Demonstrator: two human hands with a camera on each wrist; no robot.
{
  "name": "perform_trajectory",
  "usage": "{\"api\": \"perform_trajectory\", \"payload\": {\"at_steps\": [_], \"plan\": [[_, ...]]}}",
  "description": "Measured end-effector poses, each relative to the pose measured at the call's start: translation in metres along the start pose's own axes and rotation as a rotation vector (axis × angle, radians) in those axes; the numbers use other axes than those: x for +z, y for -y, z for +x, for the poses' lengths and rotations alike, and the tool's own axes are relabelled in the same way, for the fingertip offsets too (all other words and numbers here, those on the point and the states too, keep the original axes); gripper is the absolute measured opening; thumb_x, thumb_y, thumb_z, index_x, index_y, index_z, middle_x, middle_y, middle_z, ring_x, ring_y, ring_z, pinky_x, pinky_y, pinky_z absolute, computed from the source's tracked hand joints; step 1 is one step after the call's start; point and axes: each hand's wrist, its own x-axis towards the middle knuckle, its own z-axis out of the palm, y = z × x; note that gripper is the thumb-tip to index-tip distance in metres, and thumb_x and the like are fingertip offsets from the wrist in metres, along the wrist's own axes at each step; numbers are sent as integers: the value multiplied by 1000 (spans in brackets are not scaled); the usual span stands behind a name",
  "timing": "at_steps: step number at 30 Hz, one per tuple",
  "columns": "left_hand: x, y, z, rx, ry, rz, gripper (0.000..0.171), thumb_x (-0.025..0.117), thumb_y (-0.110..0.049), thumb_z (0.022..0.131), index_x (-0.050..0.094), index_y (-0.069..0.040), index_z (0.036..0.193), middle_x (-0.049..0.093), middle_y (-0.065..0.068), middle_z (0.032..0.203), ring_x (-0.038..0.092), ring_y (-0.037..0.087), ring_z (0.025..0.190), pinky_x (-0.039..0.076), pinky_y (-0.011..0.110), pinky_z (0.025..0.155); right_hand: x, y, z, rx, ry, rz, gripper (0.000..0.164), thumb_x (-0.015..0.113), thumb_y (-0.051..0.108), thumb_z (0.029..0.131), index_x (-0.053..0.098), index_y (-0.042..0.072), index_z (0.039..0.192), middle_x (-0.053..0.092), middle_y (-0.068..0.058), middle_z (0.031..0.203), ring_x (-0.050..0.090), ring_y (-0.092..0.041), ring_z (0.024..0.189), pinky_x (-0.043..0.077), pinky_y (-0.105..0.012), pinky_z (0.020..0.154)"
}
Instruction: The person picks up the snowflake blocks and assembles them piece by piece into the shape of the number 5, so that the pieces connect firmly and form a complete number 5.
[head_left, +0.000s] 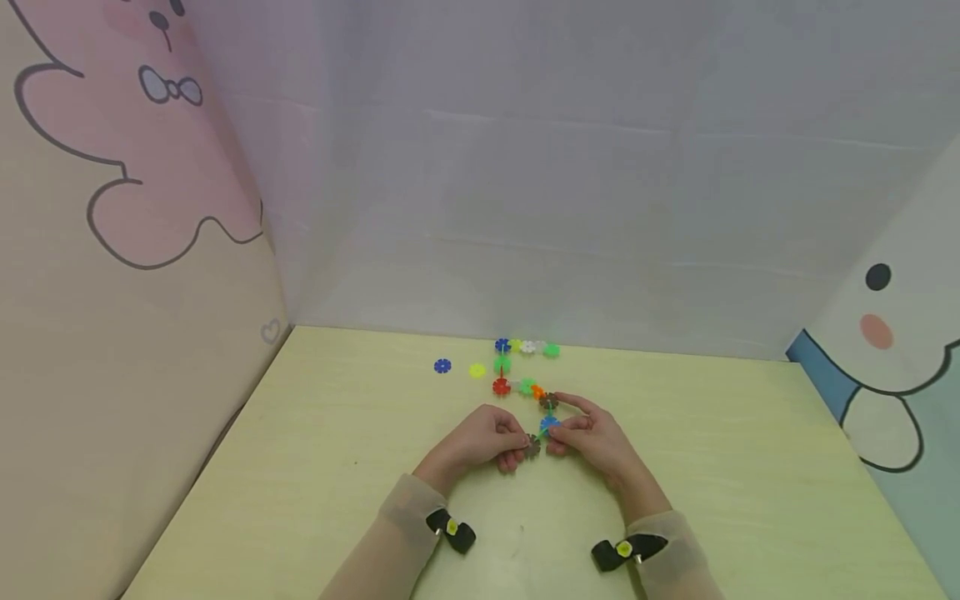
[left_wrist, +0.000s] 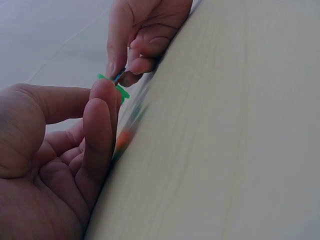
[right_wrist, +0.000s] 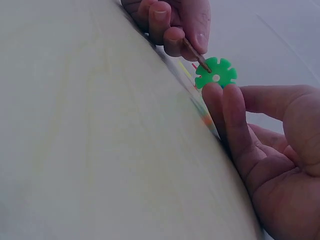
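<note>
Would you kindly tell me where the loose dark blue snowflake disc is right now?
In the head view, the dark blue disc lies alone on the table, far left of the chain, beside the loose yellow disc.

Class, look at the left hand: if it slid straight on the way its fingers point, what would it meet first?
Most likely the brown disc it pinches would press into the green disc and the right hand just beyond; depth is hard to judge.
</note>
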Motion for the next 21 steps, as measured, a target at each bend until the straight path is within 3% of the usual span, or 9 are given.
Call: {"api": "perform_trajectory", "payload": {"at_steps": [5,11,17,21], "plan": [[0,0,-1,7,21,6,14,73,-8,105,76,0,94,75,7,78,66,13,57,56,24,55,-2,1,-3,-12,68,-33,75,74,4,104,34,3,168,79,-22,95,79,-24,76,64,-32,71],[3,-2,-2,23,16,32,14,74,-11,106,77,-2,96,76,7,80,65,13,56,54,24,53,4,3,-8,1,117,33,96,77,-3,99,18,8,173,78,-23,98,80,-26,79,66,-36,76],[7,-4,-1,36,-1,47,16,75,-14,106,77,-4,93,77,5,79,64,13,54,53,23,50,16,3,-15,27,3,66,101,77,-5,98,12,8,174,78,-18,98,81,-27,81,66,-35,78],[10,-5,-1,44,-4,44,16,75,-14,105,77,-4,93,78,5,79,63,12,53,52,23,49,22,1,-21,35,-96,52,87,78,-3,99,24,0,166,79,-17,101,80,-26,81,64,-31,79]]}}
